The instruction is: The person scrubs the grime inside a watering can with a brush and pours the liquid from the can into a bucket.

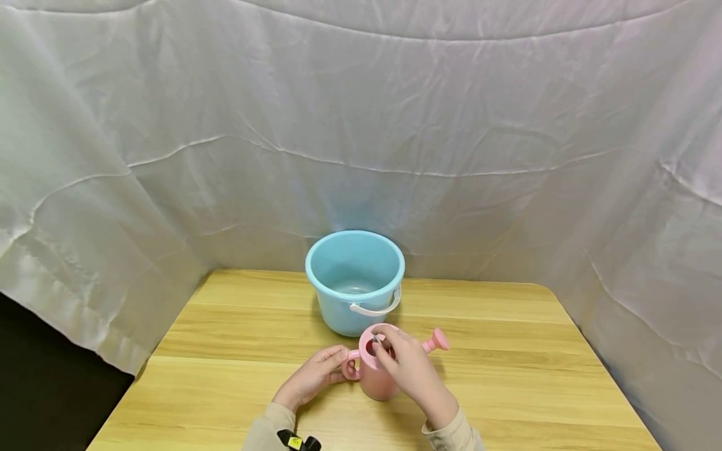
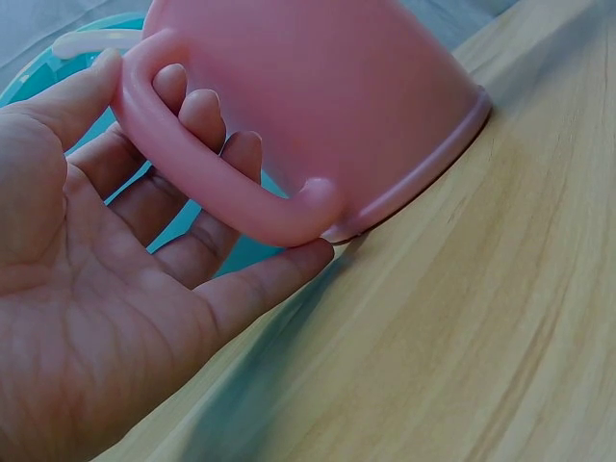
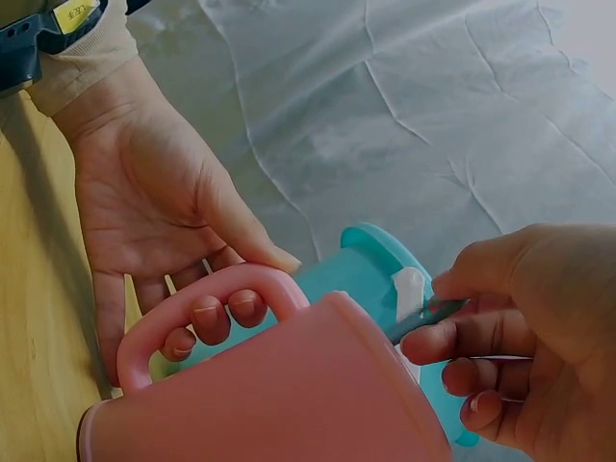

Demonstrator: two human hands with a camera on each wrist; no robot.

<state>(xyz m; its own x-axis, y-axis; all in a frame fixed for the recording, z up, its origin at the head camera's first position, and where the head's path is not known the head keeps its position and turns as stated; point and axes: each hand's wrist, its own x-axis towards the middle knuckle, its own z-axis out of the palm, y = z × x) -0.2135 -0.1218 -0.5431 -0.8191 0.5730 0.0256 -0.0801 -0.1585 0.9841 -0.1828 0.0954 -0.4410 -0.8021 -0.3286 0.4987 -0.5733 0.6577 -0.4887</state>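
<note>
A pink watering can (image 1: 378, 381) stands upright on the table in the head view, its spout towards the right. My left hand (image 1: 316, 374) holds its loop handle (image 2: 217, 183); several fingers pass through the loop and the thumb lies at its top. My right hand (image 1: 414, 369) is over the can's round opening. Between thumb and index finger it pinches a small, slim, dark grey-green thing (image 3: 430, 320), whose lower end goes behind the can's rim in the right wrist view. What kind of thing it is, I cannot tell.
A light blue bucket (image 1: 344, 313) with a white handle (image 1: 376, 312) stands just behind the can. The wooden table (image 1: 225, 332) reaches back to a pale grey curtain (image 1: 361, 113), which hangs behind and at both sides. A black strap device (image 1: 298, 442) sits on the left sleeve.
</note>
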